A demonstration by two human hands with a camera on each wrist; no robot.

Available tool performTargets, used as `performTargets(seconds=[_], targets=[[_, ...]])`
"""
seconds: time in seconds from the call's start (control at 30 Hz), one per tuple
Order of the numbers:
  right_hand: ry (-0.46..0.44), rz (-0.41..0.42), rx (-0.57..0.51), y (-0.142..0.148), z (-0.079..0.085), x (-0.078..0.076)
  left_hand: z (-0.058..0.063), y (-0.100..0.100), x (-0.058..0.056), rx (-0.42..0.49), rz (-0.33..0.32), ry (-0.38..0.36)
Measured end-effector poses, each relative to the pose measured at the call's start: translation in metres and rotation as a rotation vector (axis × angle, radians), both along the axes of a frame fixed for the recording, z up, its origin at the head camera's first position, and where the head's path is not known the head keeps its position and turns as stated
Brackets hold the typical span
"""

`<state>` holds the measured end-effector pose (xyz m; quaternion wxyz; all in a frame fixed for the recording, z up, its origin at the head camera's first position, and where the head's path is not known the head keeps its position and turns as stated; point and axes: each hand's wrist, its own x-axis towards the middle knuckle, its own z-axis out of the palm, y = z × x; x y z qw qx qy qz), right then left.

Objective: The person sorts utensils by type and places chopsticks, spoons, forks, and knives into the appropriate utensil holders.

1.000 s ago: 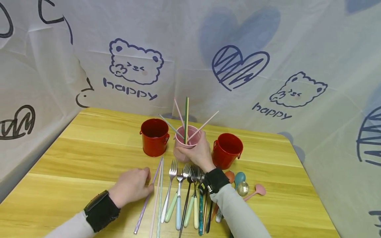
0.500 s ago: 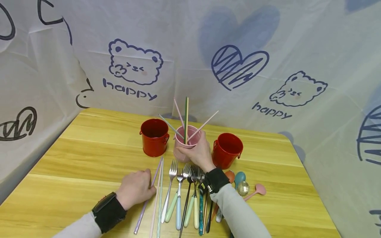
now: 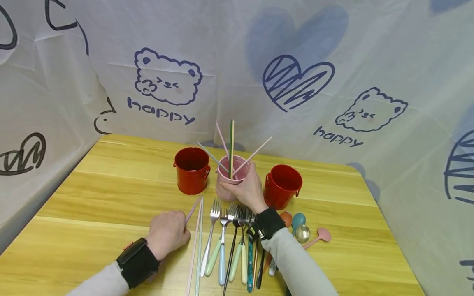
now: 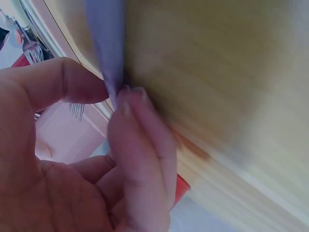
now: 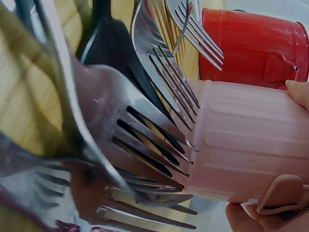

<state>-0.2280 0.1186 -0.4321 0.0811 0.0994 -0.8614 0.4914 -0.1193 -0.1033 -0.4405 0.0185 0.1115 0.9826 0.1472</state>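
Note:
My left hand (image 3: 168,235) pinches a purple chopstick (image 3: 192,210) between thumb and fingertips, low over the table. In the left wrist view the purple chopstick (image 4: 107,43) runs up from the fingertips. A pink chopstick (image 3: 194,246) and a pale green chopstick (image 3: 200,242) lie just right of that hand. My right hand (image 3: 247,190) grips the pink bucket (image 3: 226,192) by its side, thumb at the rim. Several coloured chopsticks (image 3: 231,148) lean inside this bucket. In the right wrist view, forks (image 5: 130,111) lie close before the pink bucket (image 5: 241,140).
One red bucket (image 3: 192,174) stands left of the pink one, another red bucket (image 3: 282,187) right of it. Several forks (image 3: 222,246) lie in a row in front. Spoons (image 3: 301,233) lie at the right, partly behind the right forearm. A printed cloth (image 3: 229,61) hangs behind the table.
The left hand has shifted slightly right and its fingers have closed on the purple chopstick, whose lower end has moved under the wrist. The right hand keeps its grip on the pink bucket.

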Motion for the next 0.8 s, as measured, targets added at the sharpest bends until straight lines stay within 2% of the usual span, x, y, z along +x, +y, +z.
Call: performTargets(seconds=[0.23, 0.37, 0.63, 0.8], targets=[[0.002, -0.002, -0.003, 0.0, 0.0, 0.0, 0.001, 0.0, -0.003, 0.01, 0.018, -0.005], [0.004, -0.003, 0.002, 0.0, 0.0, 0.0, 0.003, -0.003, -0.002, 0.075, 0.012, -0.019], [0.001, 0.005, -0.001, 0.0, 0.0, -0.001, 0.01, -0.007, -0.003, 0.192, 0.021, -0.101], [0.007, 0.007, -0.008, -0.001, -0.001, -0.001, 0.013, -0.008, -0.005, 0.28, 0.002, -0.086]])
